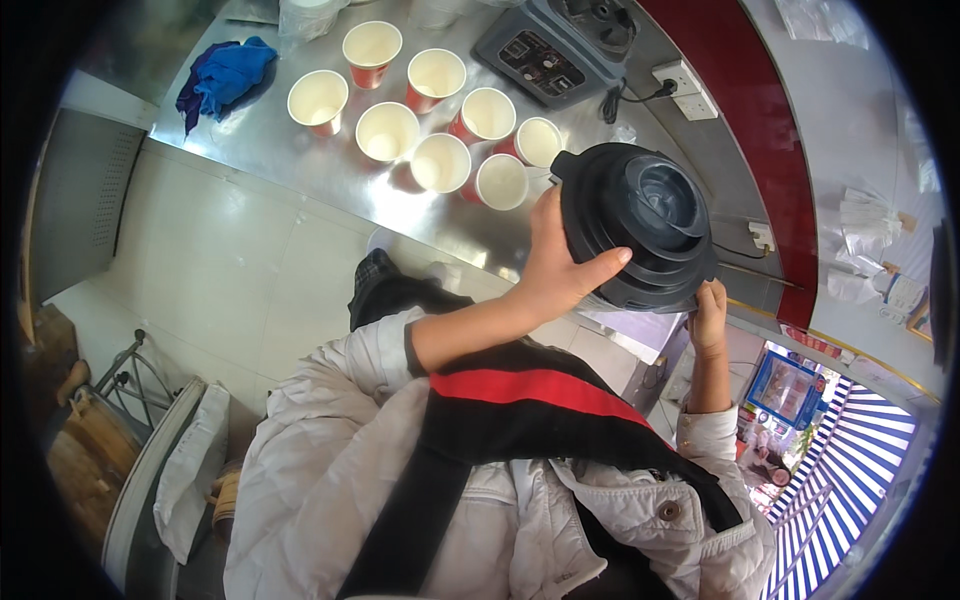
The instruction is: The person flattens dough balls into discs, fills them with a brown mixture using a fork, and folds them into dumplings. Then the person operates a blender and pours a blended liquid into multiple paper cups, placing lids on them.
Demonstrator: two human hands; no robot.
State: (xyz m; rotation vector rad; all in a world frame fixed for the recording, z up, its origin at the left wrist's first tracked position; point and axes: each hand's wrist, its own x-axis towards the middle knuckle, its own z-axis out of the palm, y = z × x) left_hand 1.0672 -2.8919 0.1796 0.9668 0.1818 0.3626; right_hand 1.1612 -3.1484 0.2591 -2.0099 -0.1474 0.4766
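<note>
What looks like a blender jug, its wide black lid (655,205) facing up, is held between my two hands above the counter's front edge. My left hand (570,262) presses on the near left side of the lid, thumb lying over its rim. At the jug's right side, my right hand (708,310) has its fingers curled round what seems to be the handle, mostly hidden. Several red-and-white paper cups stand upright left of the jug; the closest cup (502,182) is near the lid. The jug's body is largely hidden under the lid.
A grey machine base (550,55) with a control panel stands at the back of the steel counter (260,140). A blue cloth (232,78) lies at the counter's left. A power socket (684,88) with a plugged-in cord is on the right wall.
</note>
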